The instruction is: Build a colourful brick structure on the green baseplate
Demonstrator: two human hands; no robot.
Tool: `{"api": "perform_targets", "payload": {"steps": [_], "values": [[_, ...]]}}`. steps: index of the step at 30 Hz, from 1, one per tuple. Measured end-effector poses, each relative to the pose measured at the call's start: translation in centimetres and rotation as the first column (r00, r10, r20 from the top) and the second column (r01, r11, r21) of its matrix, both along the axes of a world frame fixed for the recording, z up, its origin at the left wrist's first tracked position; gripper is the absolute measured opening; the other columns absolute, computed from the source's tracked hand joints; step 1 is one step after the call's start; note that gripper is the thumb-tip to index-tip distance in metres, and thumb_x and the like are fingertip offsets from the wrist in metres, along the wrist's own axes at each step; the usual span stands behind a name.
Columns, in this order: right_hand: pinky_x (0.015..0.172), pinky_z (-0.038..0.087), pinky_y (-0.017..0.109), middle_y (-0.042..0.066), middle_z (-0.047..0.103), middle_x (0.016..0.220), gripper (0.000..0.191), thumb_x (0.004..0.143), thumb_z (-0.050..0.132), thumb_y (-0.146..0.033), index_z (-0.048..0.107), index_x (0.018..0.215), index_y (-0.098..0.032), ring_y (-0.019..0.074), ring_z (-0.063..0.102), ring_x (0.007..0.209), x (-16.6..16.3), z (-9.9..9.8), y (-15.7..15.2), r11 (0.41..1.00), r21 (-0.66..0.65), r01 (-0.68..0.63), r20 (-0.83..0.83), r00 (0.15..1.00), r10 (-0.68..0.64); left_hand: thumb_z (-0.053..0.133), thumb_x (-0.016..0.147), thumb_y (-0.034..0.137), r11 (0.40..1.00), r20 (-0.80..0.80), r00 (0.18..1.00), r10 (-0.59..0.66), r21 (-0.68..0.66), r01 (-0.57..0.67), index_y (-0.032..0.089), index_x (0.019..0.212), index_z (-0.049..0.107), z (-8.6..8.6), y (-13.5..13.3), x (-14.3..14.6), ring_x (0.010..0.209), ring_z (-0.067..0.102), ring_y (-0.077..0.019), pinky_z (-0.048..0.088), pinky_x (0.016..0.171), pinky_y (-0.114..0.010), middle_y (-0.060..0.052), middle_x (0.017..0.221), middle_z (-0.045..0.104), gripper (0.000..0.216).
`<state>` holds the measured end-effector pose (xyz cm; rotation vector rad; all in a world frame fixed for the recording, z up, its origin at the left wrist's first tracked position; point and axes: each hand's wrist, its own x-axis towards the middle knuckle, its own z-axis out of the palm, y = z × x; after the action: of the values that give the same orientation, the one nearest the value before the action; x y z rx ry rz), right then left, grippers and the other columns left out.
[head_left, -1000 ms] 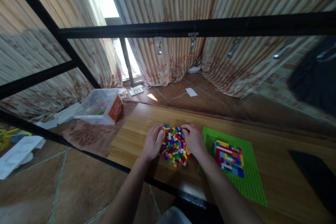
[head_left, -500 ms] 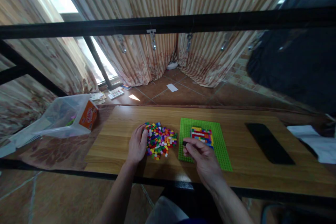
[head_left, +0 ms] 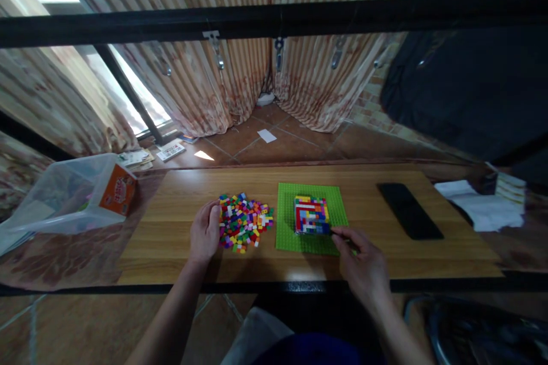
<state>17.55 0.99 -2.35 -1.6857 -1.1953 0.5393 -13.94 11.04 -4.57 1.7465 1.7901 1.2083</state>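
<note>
A loose pile of small multicoloured building bricks (head_left: pixel 245 223) lies on the wooden table. My left hand (head_left: pixel 205 232) rests along the pile's left side, fingers stretched out, holding nothing. To the right is a green baseplate (head_left: pixel 286 234) bearing a low block of coloured bricks (head_left: pixel 311 214). My right hand (head_left: pixel 363 256) is over the baseplate's lower right part. Its thumb and forefinger pinch a small black brick (head_left: pixel 333 232) at the lower right corner of the brick block. Fingertips partly hide that brick, and I cannot tell whether it is pressed down.
A black flat panel (head_left: pixel 410 211) lies on the table (head_left: pixel 162 239) at the right, with white papers (head_left: pixel 479 205) beyond it. A clear plastic box (head_left: pixel 81 191) with an orange label stands at the left. A black metal bar (head_left: pixel 240 24) crosses above.
My right hand has moved from the baseplate's left side to the brick block's lower right corner with the black brick. The left hand stays by the pile. The view has shifted.
</note>
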Motion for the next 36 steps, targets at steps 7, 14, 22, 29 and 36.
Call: {"api": "perform_targets", "payload": {"steps": [7, 14, 22, 29, 36], "values": [[0.097, 0.04, 0.047, 0.008, 0.059, 0.116, 0.023, 0.086, 0.055, -0.04, 0.073, 0.089, -0.028, 0.025, 0.051, 0.113, -2.3, -0.4, 3.5, 0.987, 0.156, -0.044, 0.26, 0.966, 0.002, 0.034, 0.093, 0.049, 1.0, -0.005, 1.0, 0.002, 0.006, -0.002, 0.017, 0.108, 0.065, -0.1, 0.0, -0.1, 0.105, 0.061, -0.0236, 0.046, 0.097, -0.038, -0.009, 0.109, 0.068, 0.047], [0.1, 0.036, 0.048, 0.006, 0.056, 0.123, 0.02, 0.086, 0.056, -0.038, 0.075, 0.088, -0.03, 0.0251, 0.046, 0.117, -3.0, -1.6, 4.5, 0.988, 0.142, -0.066, 0.303, 0.953, 0.02, 0.035, 0.093, 0.049, 1.0, 0.001, 1.0, 0.01, 0.0, -0.01, 0.017, 0.107, 0.066, -0.1, 0.1, -0.1, 0.105, 0.061, -0.0238, 0.046, 0.097, -0.038, -0.009, 0.109, 0.068, 0.046], [0.099, 0.036, 0.048, 0.006, 0.055, 0.126, 0.018, 0.084, 0.059, -0.037, 0.074, 0.085, -0.028, 0.0254, 0.047, 0.117, -3.5, -2.2, 4.7, 0.987, 0.161, -0.026, 0.232, 0.973, -0.012, 0.035, 0.093, 0.048, 1.0, 0.009, 1.0, 0.0, 0.011, 0.0, 0.017, 0.106, 0.065, -0.1, 0.0, 0.1, 0.105, 0.061, -0.024, 0.046, 0.096, -0.038, -0.009, 0.109, 0.068, 0.046], [0.1, 0.037, 0.047, 0.009, 0.057, 0.124, 0.022, 0.081, 0.06, -0.038, 0.072, 0.093, -0.024, 0.0257, 0.05, 0.116, -3.2, -2.1, 4.6, 0.986, 0.168, 0.01, 0.177, 0.983, -0.04, 0.036, 0.093, 0.046, 1.0, 0.0, 1.0, 0.0, 0.014, 0.0, 0.016, 0.106, 0.065, -0.1, 0.0, 0.0, 0.104, 0.061, -0.0234, 0.046, 0.097, -0.038, -0.01, 0.109, 0.067, 0.044], [0.101, 0.035, 0.049, 0.015, 0.055, 0.125, 0.042, 0.087, 0.05, -0.046, 0.062, 0.115, -0.018, 0.028, 0.046, 0.12, -2.5, -2.3, 5.0, 0.985, 0.158, 0.073, 0.293, 0.949, -0.117, 0.035, 0.094, 0.043, 1.0, -0.012, 1.0, 0.006, 0.007, -0.005, 0.016, 0.105, 0.065, -0.2, 0.0, 0.1, 0.105, 0.061, -0.023, 0.045, 0.097, -0.038, -0.01, 0.108, 0.068, 0.042]]}}
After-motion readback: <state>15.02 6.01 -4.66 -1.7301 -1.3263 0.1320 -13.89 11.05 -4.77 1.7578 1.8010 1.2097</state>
